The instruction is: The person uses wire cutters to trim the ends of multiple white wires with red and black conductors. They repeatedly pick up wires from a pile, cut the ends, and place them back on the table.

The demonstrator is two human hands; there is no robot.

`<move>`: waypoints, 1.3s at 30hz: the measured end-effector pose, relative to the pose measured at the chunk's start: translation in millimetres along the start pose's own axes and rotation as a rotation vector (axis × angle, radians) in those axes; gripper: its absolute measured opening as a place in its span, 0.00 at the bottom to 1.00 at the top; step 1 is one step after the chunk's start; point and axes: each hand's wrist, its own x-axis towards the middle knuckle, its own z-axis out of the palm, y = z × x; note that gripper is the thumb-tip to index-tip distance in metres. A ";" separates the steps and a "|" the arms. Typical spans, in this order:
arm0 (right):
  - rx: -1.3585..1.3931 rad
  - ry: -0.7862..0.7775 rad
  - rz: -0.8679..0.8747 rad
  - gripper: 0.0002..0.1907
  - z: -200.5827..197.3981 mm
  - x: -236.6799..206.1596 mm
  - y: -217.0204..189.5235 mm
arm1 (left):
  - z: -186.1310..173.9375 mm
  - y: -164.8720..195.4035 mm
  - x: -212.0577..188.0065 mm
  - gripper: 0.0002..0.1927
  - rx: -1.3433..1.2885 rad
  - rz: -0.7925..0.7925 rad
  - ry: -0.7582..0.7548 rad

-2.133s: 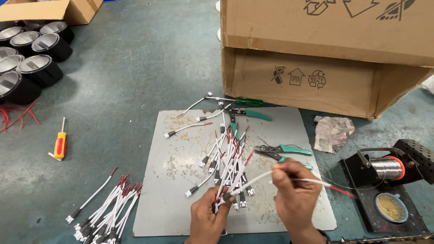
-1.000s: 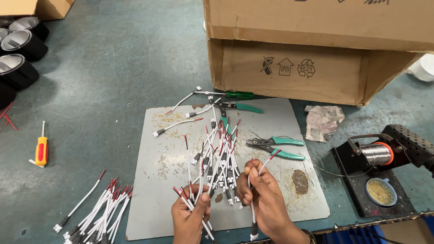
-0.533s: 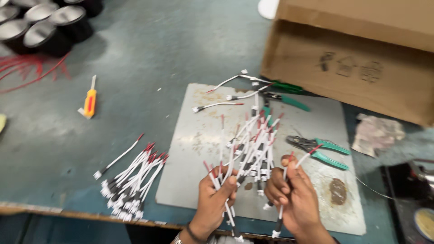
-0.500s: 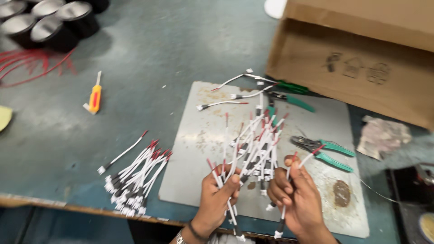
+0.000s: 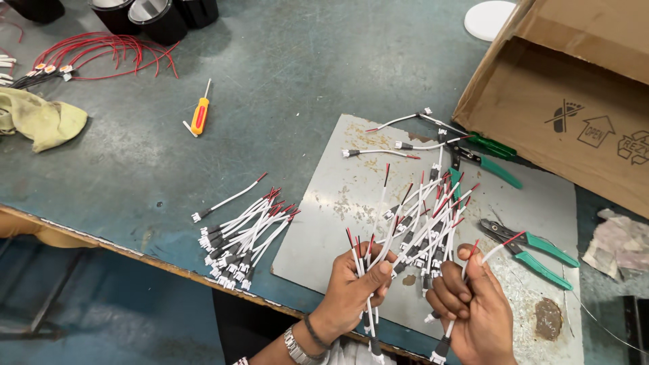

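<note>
My left hand [image 5: 351, 290] grips a few short white cables with red tips and small connectors, held upright over the near edge of a grey metal plate [image 5: 338, 203]. My right hand [image 5: 476, 304] pinches a single white cable [image 5: 490, 251] between thumb and fingers, its red tip pointing up and to the right. Just beyond both hands a loose heap of the same cables [image 5: 426, 216] lies on the plate. A second pile of cables [image 5: 240, 236] rests on the table left of the plate, close to the table's front edge.
Green-handled pliers [image 5: 534, 250] and another green-handled tool [image 5: 487, 162] lie on the plate. A large cardboard box [image 5: 581, 101] stands at the right. An orange screwdriver [image 5: 198, 116], red wires [image 5: 101, 54], a yellowish cloth [image 5: 40, 122] and black round housings [image 5: 155, 17] sit farther left.
The view has swung left and down, bringing the table's front edge and the cloth into sight. Both hands stay over the plate's near edge with their cables.
</note>
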 end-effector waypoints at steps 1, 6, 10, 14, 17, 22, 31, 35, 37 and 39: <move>-0.013 0.000 -0.005 0.13 1.8 -0.9 0.2 | -0.3 0.8 -0.3 0.15 -0.003 0.003 -0.006; -0.056 0.027 -0.006 0.13 12.1 -2.2 1.3 | -1.8 4.8 -2.2 0.15 -0.012 0.005 -0.022; -0.034 -0.004 0.007 0.15 14.0 -0.8 1.5 | -1.4 6.7 -2.7 0.15 0.018 0.012 -0.003; -0.083 -0.021 -0.005 0.14 6.7 0.3 2.2 | 3.1 5.9 -1.7 0.16 0.207 0.095 0.059; -0.214 -0.027 -0.050 0.10 -1.2 1.3 6.4 | 9.1 4.3 -0.3 0.16 0.321 0.156 0.129; -0.437 -0.029 -0.100 0.10 -7.0 2.8 16.8 | 17.7 4.5 1.3 0.15 0.433 0.211 0.187; -1.096 -0.040 -0.350 0.10 29.5 -0.1 24.0 | 22.9 0.9 -0.2 0.17 0.585 0.506 0.098; -1.140 -0.131 -0.452 0.10 47.4 -0.1 21.4 | 20.5 0.1 -5.0 0.23 0.667 0.502 0.089; -1.187 -0.139 -0.491 0.11 52.6 -0.1 20.8 | 20.5 0.0 -4.8 0.23 0.707 0.443 0.122; -1.213 -0.141 -0.499 0.12 54.5 -0.1 21.5 | 21.5 -0.6 -5.8 0.21 0.751 0.396 0.153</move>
